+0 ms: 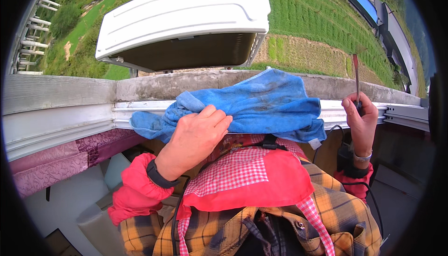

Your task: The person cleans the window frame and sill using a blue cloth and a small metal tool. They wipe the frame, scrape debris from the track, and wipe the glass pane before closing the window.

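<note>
A stained blue cloth [266, 102] lies spread over the white window track [332, 112] and the concrete sill [147, 89]. My left hand [201, 135] grips a fold of this cloth, its fingers bent over the near part. To the right of the cloth, my right hand [362, 116] holds a screwdriver [356, 73] by its dark handle, the flat reddish tip pointing up and away from me. That hand is apart from the cloth.
Outside the window, a white air-conditioner outdoor unit [185, 14] stands just beyond the sill. Purple patterned fabric [63, 161] borders the frame at left. A black cable [372, 193] runs beside my right arm. Green fields and buildings lie far below.
</note>
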Action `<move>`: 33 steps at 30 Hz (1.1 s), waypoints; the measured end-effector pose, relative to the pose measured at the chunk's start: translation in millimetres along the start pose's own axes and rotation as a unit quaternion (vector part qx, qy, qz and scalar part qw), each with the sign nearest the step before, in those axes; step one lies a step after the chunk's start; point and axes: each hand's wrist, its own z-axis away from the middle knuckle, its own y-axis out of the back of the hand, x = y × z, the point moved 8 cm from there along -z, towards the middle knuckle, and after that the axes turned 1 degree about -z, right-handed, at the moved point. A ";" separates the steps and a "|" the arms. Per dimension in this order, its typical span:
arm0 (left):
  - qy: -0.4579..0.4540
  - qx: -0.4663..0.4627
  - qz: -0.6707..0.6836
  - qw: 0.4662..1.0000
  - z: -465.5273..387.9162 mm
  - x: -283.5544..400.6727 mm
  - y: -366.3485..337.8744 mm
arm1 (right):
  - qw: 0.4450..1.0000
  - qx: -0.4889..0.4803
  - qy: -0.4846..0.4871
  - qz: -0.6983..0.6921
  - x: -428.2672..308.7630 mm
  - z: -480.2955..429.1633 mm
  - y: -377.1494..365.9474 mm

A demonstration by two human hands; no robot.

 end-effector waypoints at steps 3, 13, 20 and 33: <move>0.105 0.006 -0.006 0.994 30.0 -35.8 18.1 | 0.999 0.031 0.016 -0.020 -0.3 2.7 8.9; 0.458 0.187 -0.100 0.863 160.7 -148.7 145.8 | 0.985 0.130 -0.057 -0.096 57.6 14.4 65.1; 0.315 0.499 0.217 0.778 165.0 -68.6 206.1 | 0.987 0.097 0.003 -0.125 64.0 0.8 79.7; -0.008 0.046 0.634 0.772 -237.3 144.6 49.0 | 0.921 0.344 0.017 -0.180 61.8 139.7 149.3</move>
